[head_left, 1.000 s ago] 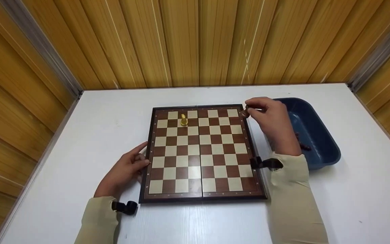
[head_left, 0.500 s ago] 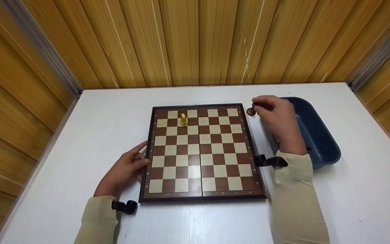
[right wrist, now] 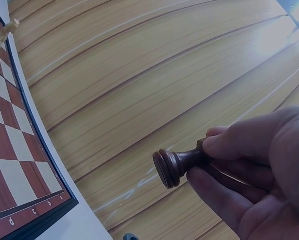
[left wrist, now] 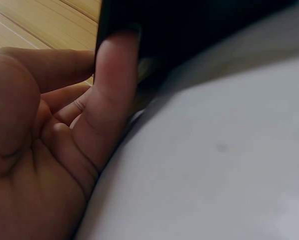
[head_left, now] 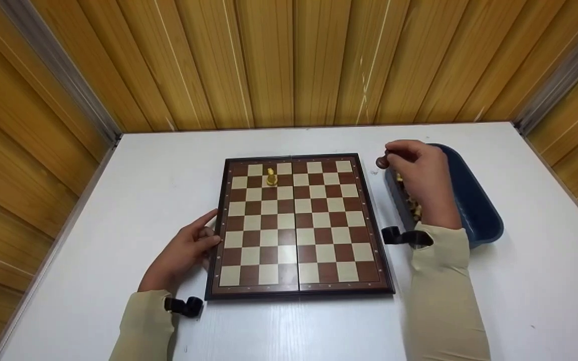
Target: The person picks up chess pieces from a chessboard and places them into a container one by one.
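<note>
A brown-and-cream chessboard (head_left: 269,220) lies on the white table. My left hand (head_left: 184,253) grips its left edge; in the left wrist view a finger (left wrist: 117,75) lies against the board's dark underside. Between thumb and fingertips my right hand (head_left: 422,173) pinches a dark brown chess piece (right wrist: 177,165) by its upper part, with the round base pointing out and the top hidden by the fingers. That hand hovers over the far left side of a blue bin (head_left: 489,213). One gold-coloured chess piece (head_left: 272,178) stands upright near the board's far left corner.
Several light chess pieces (head_left: 413,208) lie in the bin's left side, partly covered by the right wrist. Behind the table rises a wood-plank wall (head_left: 294,65). A black wrist camera (head_left: 394,235) sticks out from the right sleeve between bin and board.
My right hand has moved right with the dark chess piece, from the board's far right edge to beside and above the bin. Light pieces in the bin have come into view. The left hand stays put.
</note>
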A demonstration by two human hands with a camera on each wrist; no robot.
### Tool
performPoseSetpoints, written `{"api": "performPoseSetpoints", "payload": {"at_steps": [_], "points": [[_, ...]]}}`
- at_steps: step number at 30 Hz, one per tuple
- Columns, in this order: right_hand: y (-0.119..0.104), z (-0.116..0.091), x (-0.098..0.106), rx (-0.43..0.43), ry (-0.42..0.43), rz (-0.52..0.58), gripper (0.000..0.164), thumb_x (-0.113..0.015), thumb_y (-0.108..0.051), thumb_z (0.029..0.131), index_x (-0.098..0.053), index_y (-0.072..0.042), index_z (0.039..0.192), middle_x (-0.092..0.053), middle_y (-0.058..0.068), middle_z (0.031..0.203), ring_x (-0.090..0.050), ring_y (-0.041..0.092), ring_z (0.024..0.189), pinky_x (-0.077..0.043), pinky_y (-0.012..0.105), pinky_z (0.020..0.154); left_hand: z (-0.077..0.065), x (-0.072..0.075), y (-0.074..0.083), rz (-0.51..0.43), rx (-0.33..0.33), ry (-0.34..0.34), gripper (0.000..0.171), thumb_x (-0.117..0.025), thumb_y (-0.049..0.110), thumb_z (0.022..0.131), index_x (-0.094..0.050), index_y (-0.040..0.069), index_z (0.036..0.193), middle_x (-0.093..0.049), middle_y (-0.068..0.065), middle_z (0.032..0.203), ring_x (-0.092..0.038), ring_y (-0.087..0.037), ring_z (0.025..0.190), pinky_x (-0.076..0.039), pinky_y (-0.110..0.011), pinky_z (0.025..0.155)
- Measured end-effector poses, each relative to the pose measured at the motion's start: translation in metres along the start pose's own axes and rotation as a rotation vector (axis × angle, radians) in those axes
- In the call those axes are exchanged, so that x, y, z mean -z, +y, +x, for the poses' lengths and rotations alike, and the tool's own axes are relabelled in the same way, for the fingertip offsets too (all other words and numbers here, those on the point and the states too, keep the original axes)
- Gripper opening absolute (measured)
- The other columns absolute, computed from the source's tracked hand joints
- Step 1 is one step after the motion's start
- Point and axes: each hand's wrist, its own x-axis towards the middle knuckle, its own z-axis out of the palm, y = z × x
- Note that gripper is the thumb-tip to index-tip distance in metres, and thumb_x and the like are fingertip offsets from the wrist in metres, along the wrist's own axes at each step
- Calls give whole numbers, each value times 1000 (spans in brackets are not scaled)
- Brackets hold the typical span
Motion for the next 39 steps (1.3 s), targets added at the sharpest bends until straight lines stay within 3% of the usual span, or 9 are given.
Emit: {"api": "performPoseSetpoints", "payload": {"at_steps": [13, 17, 25, 39], "points": [[0, -1, 5, -34, 48, 50, 21, -64, -20, 93, -71, -11, 110, -72, 8, 104, -68, 7, 87, -53, 15, 73, -1, 0, 1, 3, 5, -2, 67, -59, 12, 97, -26, 25, 154, -58, -7, 92, -62, -16, 67, -59, -37, 55], [2, 0, 7, -50, 84, 21, 21, -65, -21, 93, -71, -11, 110, -70, 7, 106, -65, 7, 90, -52, 14, 73, -1, 0, 1, 25, -1, 6, 67, -59, 13, 97, -26, 25, 154, -58, -7, 91, -61, -15, 67, -59, -36, 56], [8, 1, 12, -128, 142, 15, 23, -65, -22, 93, -71, -11, 111, -67, 4, 103, -62, 10, 89, -49, 19, 60, 0, 0, -1, 23, -11, 6, 68, -59, 13, 96, -26, 23, 154, -59, -5, 89, -61, -14, 65, -58, -34, 55], [19, 4, 21, -218, 149, 4, 27, -61, -24, 94, -68, -11, 116, -69, 4, 107, -64, 11, 95, -51, 19, 74, 0, -1, 0, 27, -25, -1, 68, -59, 12, 97, -25, 22, 155, -59, -6, 88, -61, -14, 63, -58, -36, 53]]}}
